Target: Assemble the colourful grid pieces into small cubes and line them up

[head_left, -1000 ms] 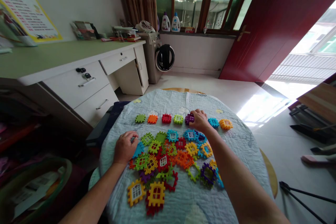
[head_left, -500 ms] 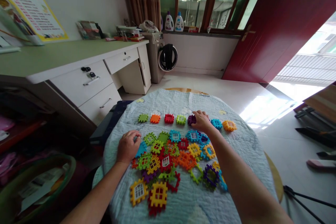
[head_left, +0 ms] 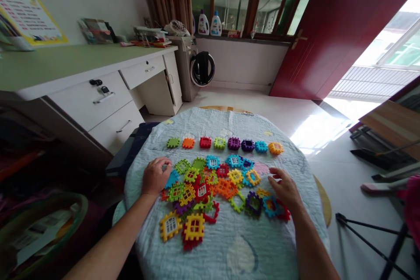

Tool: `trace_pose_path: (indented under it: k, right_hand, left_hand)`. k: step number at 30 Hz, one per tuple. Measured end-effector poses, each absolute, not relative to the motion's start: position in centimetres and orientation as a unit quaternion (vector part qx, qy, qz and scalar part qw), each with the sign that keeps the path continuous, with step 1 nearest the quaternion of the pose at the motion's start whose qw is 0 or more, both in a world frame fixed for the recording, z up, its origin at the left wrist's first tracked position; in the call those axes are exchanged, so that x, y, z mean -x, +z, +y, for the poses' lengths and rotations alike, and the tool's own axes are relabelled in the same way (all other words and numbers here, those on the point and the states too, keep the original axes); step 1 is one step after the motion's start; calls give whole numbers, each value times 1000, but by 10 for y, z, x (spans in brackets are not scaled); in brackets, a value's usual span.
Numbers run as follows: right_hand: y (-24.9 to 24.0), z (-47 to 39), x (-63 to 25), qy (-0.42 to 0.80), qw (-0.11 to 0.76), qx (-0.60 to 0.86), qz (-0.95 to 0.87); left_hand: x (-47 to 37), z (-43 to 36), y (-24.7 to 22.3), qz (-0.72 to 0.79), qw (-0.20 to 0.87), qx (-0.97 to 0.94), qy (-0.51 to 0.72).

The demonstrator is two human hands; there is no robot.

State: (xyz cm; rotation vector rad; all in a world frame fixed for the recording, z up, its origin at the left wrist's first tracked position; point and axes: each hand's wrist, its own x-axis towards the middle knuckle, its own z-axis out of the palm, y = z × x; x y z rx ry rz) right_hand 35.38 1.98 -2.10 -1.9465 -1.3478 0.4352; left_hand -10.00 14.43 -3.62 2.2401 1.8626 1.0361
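Note:
My left hand (head_left: 156,176) rests on the cloth at the left of a pile of toothed plastic building blocks. Its fingers are loosely curled, with a gap between thumb and forefinger, beside a blue block (head_left: 171,178). My right hand (head_left: 285,186) is open over the right side, fingers apart and nothing seen in them. Close to it lie a blue block (head_left: 264,206) and a red block (head_left: 284,211), the latter partly under the wrist. Beyond the pile runs a row of several blocks, among them a purple block (head_left: 234,143), a dark purple block (head_left: 247,145) and an orange-yellow block (head_left: 275,148).
A pale blue cloth (head_left: 243,253) covers the round table. In the pile are an orange block (head_left: 224,187) and a yellow block (head_left: 194,226). A desk (head_left: 82,59) stands at the left, a washing machine (head_left: 188,65) behind, black tripod legs (head_left: 364,226) at the right.
My right hand has left the row and come back toward me, to the right of the pile. A dark purple block now shows in the row where it was. The view has shifted slightly.

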Motion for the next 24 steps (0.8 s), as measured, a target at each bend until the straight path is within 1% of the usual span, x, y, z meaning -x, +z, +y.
trace_pose_path:
  k: [3,6,18,24]
  right_hand:
    - [-32,7,-358,198,395,770,-460]
    - [-35,4,-357,199,426,764,-442]
    - [-37,4,-348,161,433,764,-451]
    - [-36,5,-349,180,414,762,-464]
  left_hand:
    - [101,145,-37,603,31,-723,335]
    - [101,146,-38,602,30,-724,336]
    - [102,147,-40,599,17,-729,331]
    - [100,147,-40,599,5,-729,332]
